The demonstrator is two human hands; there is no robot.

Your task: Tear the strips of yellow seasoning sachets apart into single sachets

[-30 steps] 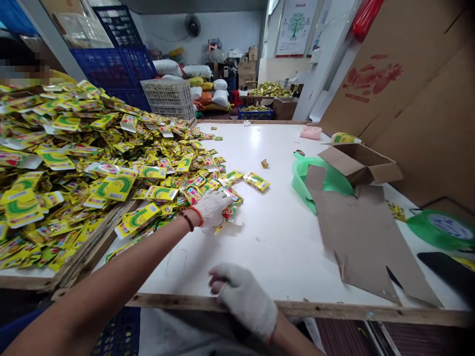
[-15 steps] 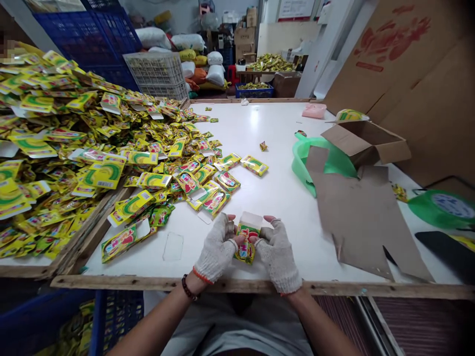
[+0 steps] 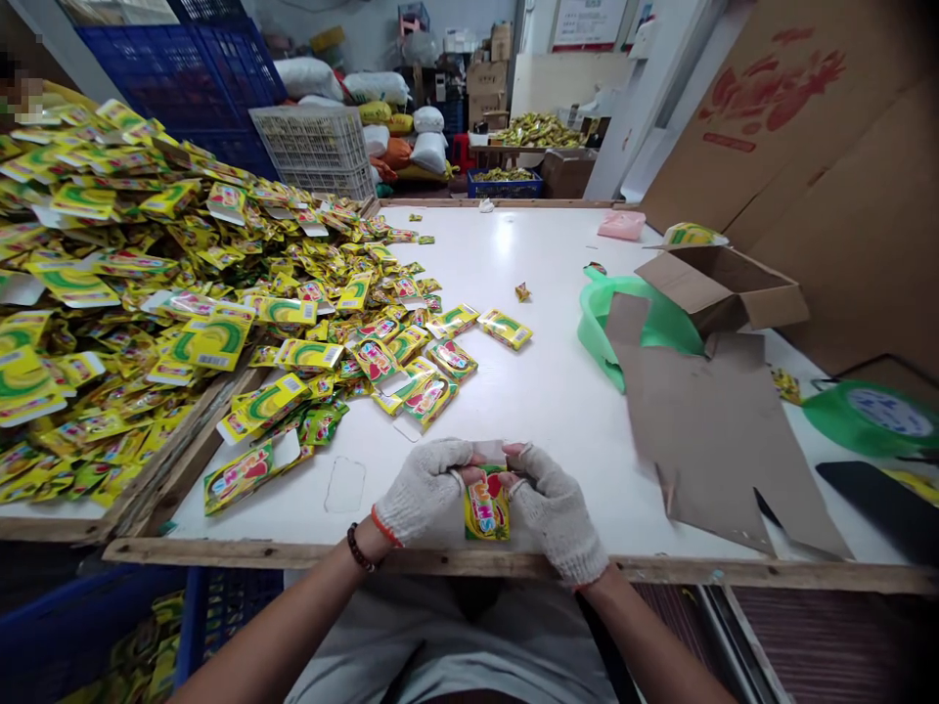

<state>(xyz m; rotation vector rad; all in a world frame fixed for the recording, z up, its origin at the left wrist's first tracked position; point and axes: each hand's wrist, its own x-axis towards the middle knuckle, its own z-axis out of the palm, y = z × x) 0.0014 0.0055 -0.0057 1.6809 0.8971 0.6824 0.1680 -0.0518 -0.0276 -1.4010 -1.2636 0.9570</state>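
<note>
A small box (image 3: 487, 510) is now being held in the lower middle of the frame, just inside the near edge of the white table (image 3: 564, 391). It is being gripped from both sides: its left top corner is being pinched by the left hand (image 3: 425, 489), its right top corner by the right hand (image 3: 561, 510). Both hands are being kept closed around it, with bare fingertips being shown past the white gloves.

A change is being seen at the top end. Half a second ago the sides were being held lower down and the pale flap (image 3: 490, 451) was being left standing clear; now the fingertips are being brought up to it, and it is being partly covered by them. By judgement, the box is being closed at that end, though whether the flap is being tucked in cannot be told. Whether the bottom is being rested on the table cannot be told either.

At the left of the frame, the heap of packets (image 3: 220, 264) is being left alone, as are the loose boxes (image 3: 426, 396) near the centre; neither is being touched by a hand.
</note>
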